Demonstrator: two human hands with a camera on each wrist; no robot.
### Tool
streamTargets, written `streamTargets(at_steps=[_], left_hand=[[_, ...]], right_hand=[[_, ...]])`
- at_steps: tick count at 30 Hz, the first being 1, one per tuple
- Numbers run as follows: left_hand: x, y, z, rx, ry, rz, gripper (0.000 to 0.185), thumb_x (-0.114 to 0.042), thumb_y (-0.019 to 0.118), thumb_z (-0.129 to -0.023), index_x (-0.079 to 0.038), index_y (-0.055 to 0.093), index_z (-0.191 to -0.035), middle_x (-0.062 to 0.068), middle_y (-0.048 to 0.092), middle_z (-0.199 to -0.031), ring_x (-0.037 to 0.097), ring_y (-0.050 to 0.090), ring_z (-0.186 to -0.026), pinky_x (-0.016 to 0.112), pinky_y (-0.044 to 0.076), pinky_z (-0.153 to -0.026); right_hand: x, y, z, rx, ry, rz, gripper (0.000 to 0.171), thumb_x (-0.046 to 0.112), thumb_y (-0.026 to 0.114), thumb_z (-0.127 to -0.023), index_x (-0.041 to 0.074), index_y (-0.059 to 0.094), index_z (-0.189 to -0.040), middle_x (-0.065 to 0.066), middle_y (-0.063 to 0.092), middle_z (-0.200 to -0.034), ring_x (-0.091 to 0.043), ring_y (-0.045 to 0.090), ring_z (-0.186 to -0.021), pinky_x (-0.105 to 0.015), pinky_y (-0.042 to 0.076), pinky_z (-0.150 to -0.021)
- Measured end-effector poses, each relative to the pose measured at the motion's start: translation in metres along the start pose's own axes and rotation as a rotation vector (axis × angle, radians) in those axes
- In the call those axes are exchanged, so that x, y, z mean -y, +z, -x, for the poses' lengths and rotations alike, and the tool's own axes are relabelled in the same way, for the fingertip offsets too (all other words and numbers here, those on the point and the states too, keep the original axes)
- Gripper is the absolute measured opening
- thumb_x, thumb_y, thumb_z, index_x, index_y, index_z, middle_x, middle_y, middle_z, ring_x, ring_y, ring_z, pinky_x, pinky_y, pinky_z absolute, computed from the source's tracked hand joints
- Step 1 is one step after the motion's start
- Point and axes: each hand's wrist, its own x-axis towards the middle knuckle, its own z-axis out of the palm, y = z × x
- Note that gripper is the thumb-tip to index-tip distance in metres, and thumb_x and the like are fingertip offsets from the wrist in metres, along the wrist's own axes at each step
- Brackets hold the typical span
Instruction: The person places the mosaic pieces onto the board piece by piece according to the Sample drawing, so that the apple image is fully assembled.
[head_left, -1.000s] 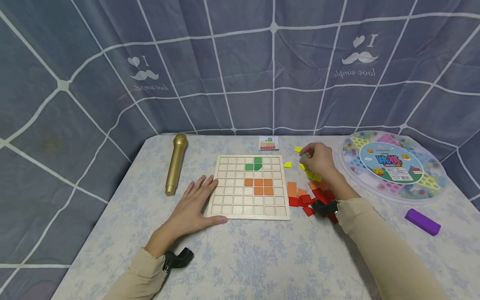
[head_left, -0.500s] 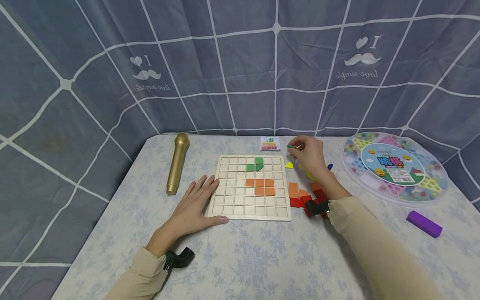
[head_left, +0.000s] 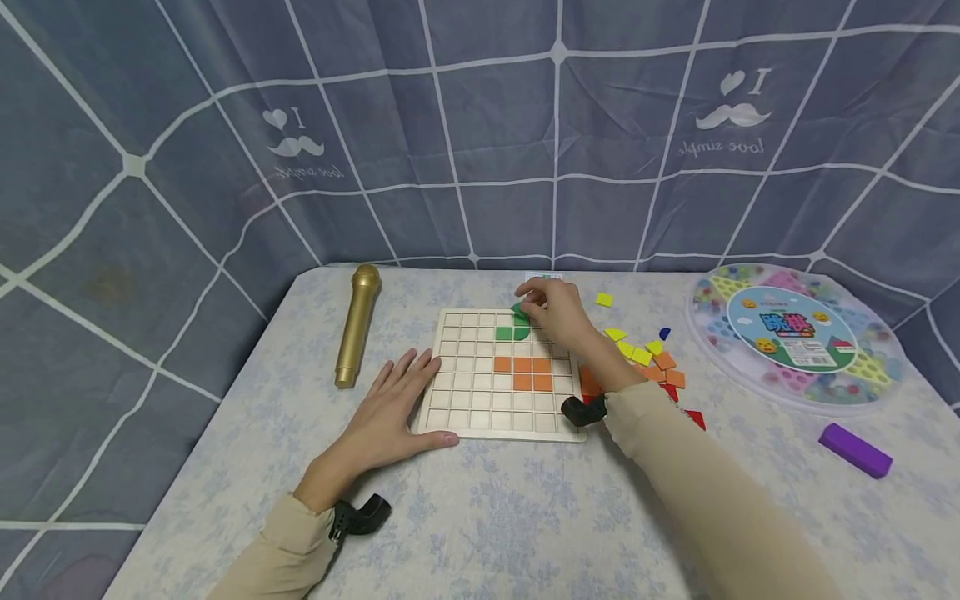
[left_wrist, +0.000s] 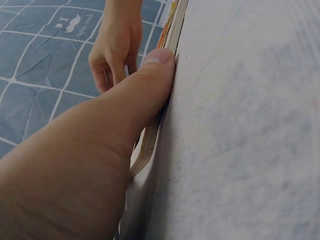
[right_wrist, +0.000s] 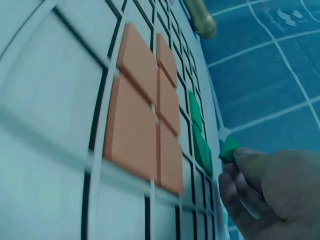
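One green piece (right_wrist: 229,149) is pinched in my right hand (head_left: 555,312) by the far edge of the board (head_left: 468,400); my left hand (head_left: 384,421), fingers spread, touches its left side. I'd brace there and lower the piece level, though its height is unclear.

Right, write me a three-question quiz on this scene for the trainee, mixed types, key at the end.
1. Multiple choice: which colour is the piece that the right hand holds in its grip? A yellow, B green, C red.
2. True or false: in the head view, the gold microphone lies left of the grid board.
3. Count: how many orange squares sit in the grid board's cells?

Key: 1. B, green. 2. True. 3. Five: three in the far row, two in the near one.
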Motion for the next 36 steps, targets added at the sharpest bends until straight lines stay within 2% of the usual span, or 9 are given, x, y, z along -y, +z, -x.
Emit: streamTargets(at_steps=[6,13,18,22,27,31,36], left_hand=[[0.000,0.001,-0.002,-0.002,0.007,-0.007,0.115,-0.066,0.080,-0.081,-0.009,0.030,-0.167,0.013,0.027,-0.174,0.037,0.018,-0.163,0.061,0.012,-0.132],[0.002,0.000,-0.001,0.001,0.002,-0.006,0.114,-0.067,0.079,-0.081,-0.010,0.030,-0.167,0.013,0.027,-0.174,0.038,0.018,-0.163,0.061,0.013,-0.132],[0.001,0.000,-0.001,0.006,-0.002,-0.005,0.115,-0.067,0.079,-0.081,-0.010,0.030,-0.167,0.013,0.027,-0.174,0.037,0.018,-0.163,0.060,0.011,-0.132],[0.000,0.001,-0.001,0.009,-0.004,-0.001,0.116,-0.067,0.080,-0.080,-0.010,0.029,-0.168,0.013,0.026,-0.174,0.036,0.017,-0.164,0.059,0.010,-0.133],[0.001,0.002,-0.001,0.005,-0.002,-0.008,0.116,-0.067,0.079,-0.080,-0.009,0.029,-0.167,0.013,0.026,-0.174,0.036,0.017,-0.163,0.059,0.011,-0.132],[0.001,0.001,0.000,0.003,-0.008,-0.011,0.116,-0.067,0.079,-0.080,-0.009,0.029,-0.167,0.012,0.026,-0.174,0.036,0.017,-0.164,0.059,0.011,-0.133],[0.000,0.000,0.001,0.007,-0.012,-0.004,0.117,-0.067,0.080,-0.080,-0.010,0.029,-0.168,0.012,0.025,-0.175,0.035,0.016,-0.164,0.059,0.010,-0.133]], right_hand=[[0.006,0.014,-0.006,0.020,-0.016,0.023,0.013,0.008,0.070,-0.102,0.004,0.077,-0.111,-0.012,0.077,-0.104,-0.028,0.072,-0.097,-0.042,0.058,-0.088],[0.009,0.023,-0.005,0.015,-0.040,0.034,0.015,0.007,0.071,-0.101,0.004,0.082,-0.110,-0.013,0.079,-0.110,-0.029,0.073,-0.099,-0.042,0.060,-0.085],[0.008,0.025,-0.001,0.009,-0.030,0.054,0.016,0.006,0.073,-0.099,0.003,0.082,-0.112,-0.014,0.076,-0.110,-0.028,0.071,-0.098,-0.041,0.059,-0.088],[0.007,0.022,0.006,-0.045,-0.028,0.061,0.018,0.005,0.074,-0.098,0.000,0.079,-0.115,-0.017,0.074,-0.107,-0.031,0.071,-0.095,-0.043,0.060,-0.087],[0.003,0.014,0.016,-0.159,0.013,0.082,0.012,0.000,0.075,-0.095,-0.005,0.078,-0.105,-0.019,0.075,-0.097,-0.032,0.071,-0.088,-0.045,0.060,-0.081],[0.001,0.012,0.021,-0.147,0.043,0.064,0.010,0.000,0.075,-0.095,-0.004,0.078,-0.103,-0.018,0.076,-0.094,-0.031,0.071,-0.087,-0.043,0.060,-0.081],[0.001,0.016,0.023,-0.150,0.040,0.048,0.011,-0.001,0.076,-0.094,-0.004,0.078,-0.104,-0.018,0.077,-0.096,-0.030,0.072,-0.088,-0.042,0.061,-0.081]])
